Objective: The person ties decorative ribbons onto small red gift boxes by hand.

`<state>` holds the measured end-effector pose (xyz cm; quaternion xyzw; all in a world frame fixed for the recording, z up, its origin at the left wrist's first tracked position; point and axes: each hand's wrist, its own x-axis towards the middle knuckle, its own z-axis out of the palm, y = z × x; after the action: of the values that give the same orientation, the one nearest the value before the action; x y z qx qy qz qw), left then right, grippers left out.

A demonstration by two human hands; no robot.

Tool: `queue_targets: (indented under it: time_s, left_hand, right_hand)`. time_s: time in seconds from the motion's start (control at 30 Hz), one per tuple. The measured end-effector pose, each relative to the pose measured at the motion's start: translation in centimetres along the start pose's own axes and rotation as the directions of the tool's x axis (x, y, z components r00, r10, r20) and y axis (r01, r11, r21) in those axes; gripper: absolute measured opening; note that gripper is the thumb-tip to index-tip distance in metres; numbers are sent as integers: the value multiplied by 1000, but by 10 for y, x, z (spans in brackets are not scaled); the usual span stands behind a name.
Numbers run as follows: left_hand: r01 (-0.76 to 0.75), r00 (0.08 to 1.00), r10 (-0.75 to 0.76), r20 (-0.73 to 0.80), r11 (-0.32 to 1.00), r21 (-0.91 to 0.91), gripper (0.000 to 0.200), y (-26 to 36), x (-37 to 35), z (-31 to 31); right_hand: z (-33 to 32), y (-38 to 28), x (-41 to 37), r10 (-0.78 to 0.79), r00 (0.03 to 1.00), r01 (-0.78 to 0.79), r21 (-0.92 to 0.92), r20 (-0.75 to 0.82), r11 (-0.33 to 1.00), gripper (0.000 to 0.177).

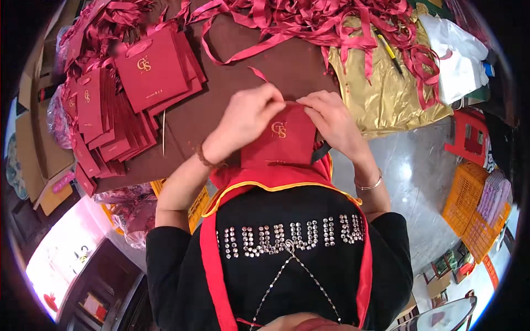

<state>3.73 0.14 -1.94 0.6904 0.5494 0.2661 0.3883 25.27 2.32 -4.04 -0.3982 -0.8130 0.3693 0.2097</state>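
Note:
A dark red paper gift bag [284, 138] with a gold logo stands upright against the red apron, its top edge between my two hands. My left hand [248, 116] is closed in a pinch at the left part of that top edge. Just past its knuckles a short red ribbon end [258, 73] sticks out; whether the fingers hold it too is hidden. My right hand [331, 118] pinches the bag's upper right corner, thumb in front and fingers bent over the edge. The two sets of fingertips are close together but apart.
Stacked red gift bags [152, 71] cover the left of the brown table [232, 38]. A heap of red ribbons [309, 25] lies along the back. A gold plastic sheet [375, 105] carries a yellow-black pen [390, 52] and stray ribbons. Orange crates [469, 204] stand lower right.

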Motion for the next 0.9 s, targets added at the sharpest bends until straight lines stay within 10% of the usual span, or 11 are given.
queue_targets:
  time_s: [0.33, 0.9]
  left_hand:
    - [108, 993, -108, -41, 994, 1, 12, -14, -12, 24]
    - [-141, 917, 234, -324, 948, 285, 10, -12, -28, 42]
  right_hand:
    - [-7, 18, -13, 116, 987, -142, 256, 115, 956, 14]
    - [7, 12, 4, 175, 974, -213, 320, 145, 923, 15]
